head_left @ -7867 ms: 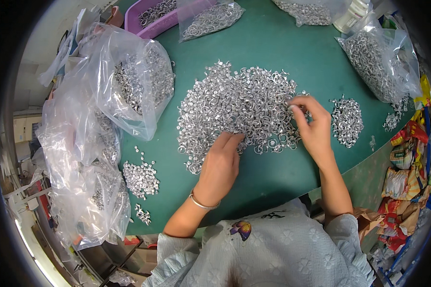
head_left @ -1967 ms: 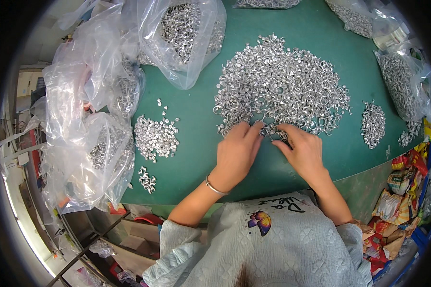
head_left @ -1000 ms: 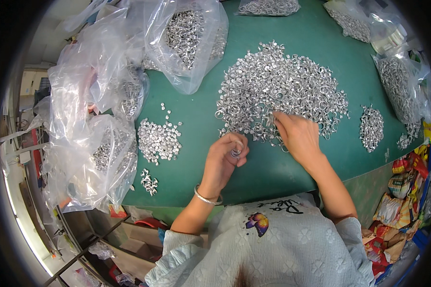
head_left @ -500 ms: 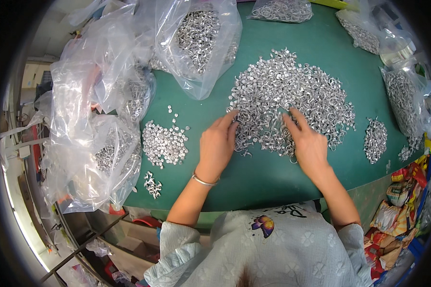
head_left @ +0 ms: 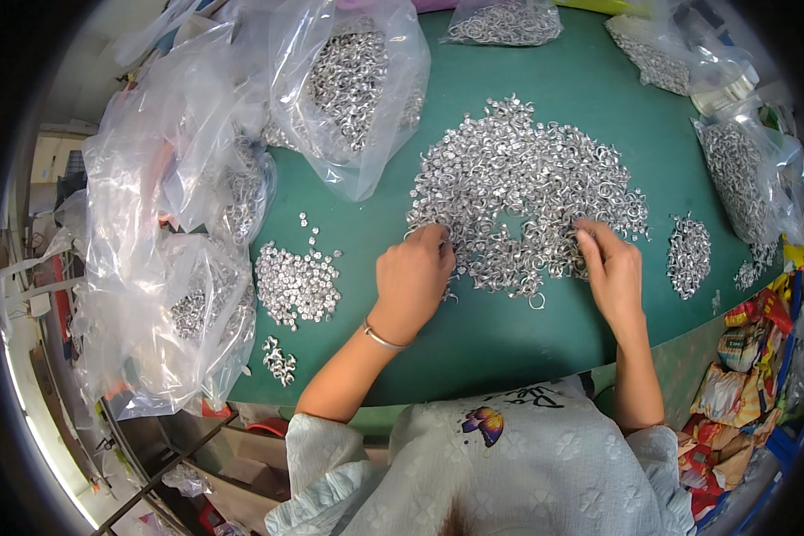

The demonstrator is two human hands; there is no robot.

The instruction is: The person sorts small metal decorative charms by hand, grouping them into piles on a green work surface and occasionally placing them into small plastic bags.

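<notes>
A broad pile of small silver metal rings lies on the green tabletop. At its near left edge my left hand has its fingers curled together; whatever they pinch is hidden. My right hand touches the near right part of the pile, thumb and forefinger drawn together, and what is between them is too small to make out. Left of my left hand sits a smaller heap of little silver pieces, with a small cluster of curved silver pieces nearer me. To the right of the pile is another small heap of silver pieces.
Clear plastic bags of metal parts crowd the left side. An open bag of rings stands at the back, beside another bag. More filled bags line the right edge. Colourful packages lie below the table at right.
My right hand has moved right along the pile, and its fingers have closed. The left hand's fingers have curled in. A bare green gap shows in the pile, and the whole view has shifted slightly.
</notes>
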